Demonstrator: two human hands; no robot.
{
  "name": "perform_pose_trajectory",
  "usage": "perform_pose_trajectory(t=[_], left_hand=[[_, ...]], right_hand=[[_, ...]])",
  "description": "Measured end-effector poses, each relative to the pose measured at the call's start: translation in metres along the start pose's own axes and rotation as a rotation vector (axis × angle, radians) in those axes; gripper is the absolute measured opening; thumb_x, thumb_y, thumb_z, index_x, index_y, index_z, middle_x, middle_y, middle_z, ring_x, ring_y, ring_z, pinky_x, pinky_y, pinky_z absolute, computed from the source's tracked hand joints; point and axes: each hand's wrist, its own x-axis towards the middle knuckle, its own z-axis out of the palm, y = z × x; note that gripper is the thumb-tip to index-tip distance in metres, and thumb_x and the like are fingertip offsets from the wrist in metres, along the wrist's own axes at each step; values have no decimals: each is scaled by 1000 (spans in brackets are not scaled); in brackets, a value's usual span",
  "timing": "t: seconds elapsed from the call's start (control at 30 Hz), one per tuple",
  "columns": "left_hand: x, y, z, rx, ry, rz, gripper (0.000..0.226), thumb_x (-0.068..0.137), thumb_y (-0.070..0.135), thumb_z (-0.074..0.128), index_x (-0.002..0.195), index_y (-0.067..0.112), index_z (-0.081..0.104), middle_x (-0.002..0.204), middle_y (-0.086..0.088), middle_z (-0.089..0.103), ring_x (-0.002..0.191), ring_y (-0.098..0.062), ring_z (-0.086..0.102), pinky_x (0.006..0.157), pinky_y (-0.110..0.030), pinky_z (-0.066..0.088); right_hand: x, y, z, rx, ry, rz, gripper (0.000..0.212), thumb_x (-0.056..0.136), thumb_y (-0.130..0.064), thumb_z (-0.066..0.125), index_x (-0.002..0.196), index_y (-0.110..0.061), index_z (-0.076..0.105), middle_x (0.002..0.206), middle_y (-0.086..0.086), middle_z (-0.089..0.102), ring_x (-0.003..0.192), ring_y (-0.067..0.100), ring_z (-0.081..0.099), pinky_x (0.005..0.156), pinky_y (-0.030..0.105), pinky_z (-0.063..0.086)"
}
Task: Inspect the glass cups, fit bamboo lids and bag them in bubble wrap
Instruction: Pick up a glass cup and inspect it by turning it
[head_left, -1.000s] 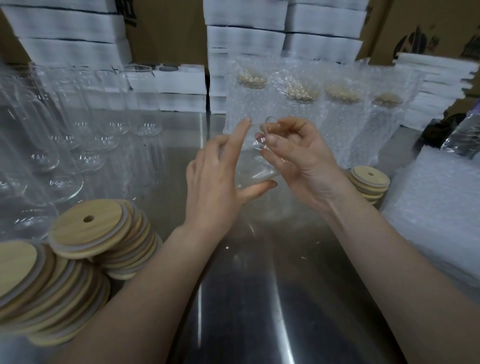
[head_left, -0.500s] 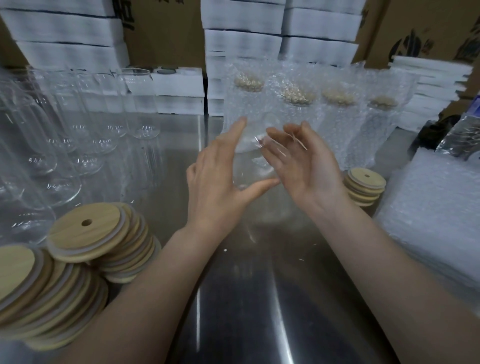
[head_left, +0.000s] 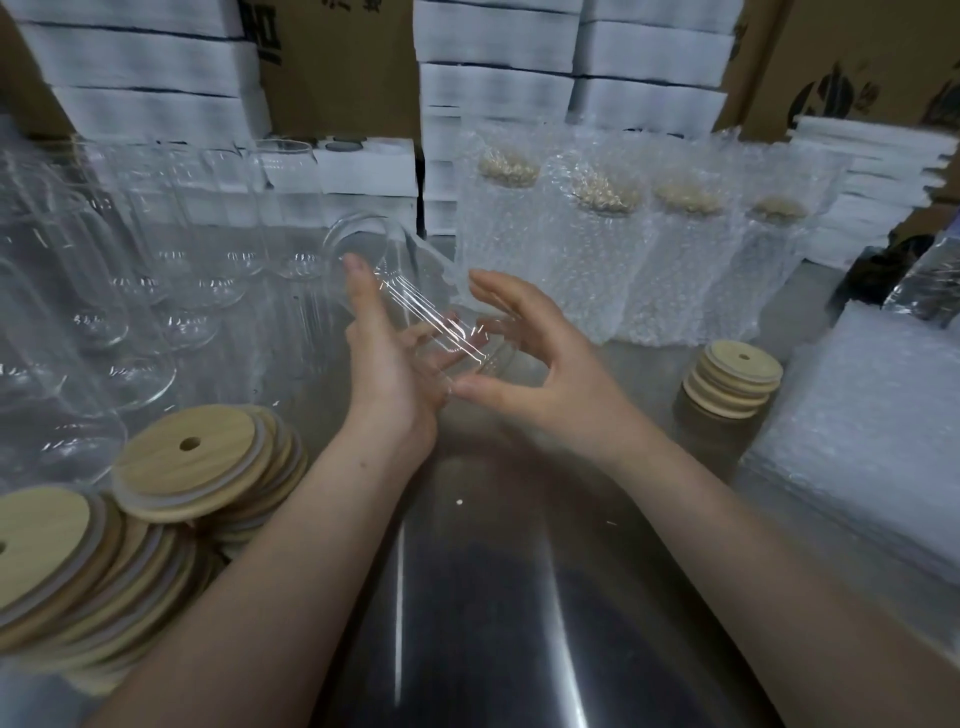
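Note:
A clear glass cup (head_left: 415, 296) lies tilted between my hands above the steel table, its open mouth up and to the left, its base lower right. My left hand (head_left: 387, 358) cradles its side from below and behind. My right hand (head_left: 530, 364) curls around the base end, thumb underneath. Several bare glass cups (head_left: 156, 291) stand at the left. Bamboo lids (head_left: 192, 462) with straw holes are piled at the front left, and a smaller lid stack (head_left: 732, 382) sits at the right. Several lidded cups in bubble wrap bags (head_left: 597, 260) stand behind my hands.
The steel table (head_left: 493, 597) runs under my arms. Flat bubble wrap bags (head_left: 872, 441) are piled at the right. White foam boxes (head_left: 566, 57) and brown cartons (head_left: 337, 67) are stacked along the back. A dark object (head_left: 883, 270) lies at the far right.
The cup has tipped from near upright to a slant with its mouth swung up and left. My left hand has slid under it; my right hand has dropped to the base.

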Motion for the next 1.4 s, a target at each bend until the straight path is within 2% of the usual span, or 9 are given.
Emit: perform_pose_trajectory(t=[0.2, 0.33, 0.53, 0.77, 0.93, 1.03, 1.17, 1.3, 1.4], left_hand=[[-5, 0, 4, 76, -109, -72, 83, 76, 66, 58, 142, 16, 43, 129, -21, 63, 104, -36, 69, 99, -60, 47], [-14, -4, 9, 152, -222, -81, 91, 76, 56, 71, 146, 9, 37, 144, -22, 49, 108, -33, 67, 76, -43, 58], [-14, -7, 7, 174, -291, 26, 84, 79, 37, 67, 149, 11, 28, 139, -22, 54, 109, -40, 66, 93, -65, 49], [-11, -3, 5, 149, -280, 46, 87, 75, 56, 66, 143, 10, 36, 134, -26, 56, 70, -24, 71, 62, -35, 56], [-12, 1, 1, 201, -281, 64, 71, 78, 70, 52, 134, 26, 54, 96, -1, 76, 75, -29, 74, 61, -35, 58], [-13, 4, -1, 232, -320, 13, 64, 88, 72, 34, 100, 28, 79, 96, -6, 77, 78, -25, 75, 61, -31, 58], [-12, 7, -2, 215, -360, -30, 79, 88, 74, 32, 135, 14, 55, 105, -10, 75, 81, -27, 75, 57, -29, 57], [-12, 7, -4, 105, -397, -97, 75, 91, 73, 33, 130, 13, 54, 101, -13, 75, 72, -24, 74, 56, -28, 57], [-13, 7, -3, 48, -417, -142, 78, 90, 73, 36, 135, 11, 51, 114, -22, 70, 88, -35, 73, 60, -30, 59]], right_hand=[[-1, -4, 7, -9, 138, -7, 65, 76, -47, 72, 135, -36, 47, 132, -23, 53, 128, 1, 51, 108, 29, 42], [0, -7, 8, 94, 281, 18, 55, 79, -32, 74, 129, -22, 55, 123, -11, 58, 119, 6, 59, 104, 32, 47], [2, -18, 6, 330, 345, 126, 40, 85, -24, 65, 124, -14, 63, 111, -4, 69, 91, 2, 70, 78, 17, 53], [4, -21, -8, 448, 166, 191, 39, 85, -42, 52, 122, -34, 62, 132, -1, 64, 117, 12, 63, 91, 31, 55], [5, -21, -17, 534, -15, 142, 44, 89, -28, 47, 133, -29, 50, 142, 6, 51, 113, 4, 62, 93, 26, 52], [6, -21, -22, 502, -73, 109, 50, 87, -23, 51, 136, -32, 43, 149, 20, 38, 112, 5, 61, 92, 27, 51], [7, -18, -29, 370, -115, 60, 59, 84, -22, 63, 138, -30, 43, 138, 3, 42, 115, 19, 55, 103, 45, 48], [6, -18, -32, 268, -107, 39, 61, 79, -14, 73, 132, -33, 51, 134, -4, 45, 115, 14, 57, 96, 28, 49], [6, -18, -31, 212, -84, 28, 65, 76, -7, 74, 131, -35, 53, 133, -3, 46, 111, 13, 58, 90, 25, 51]])
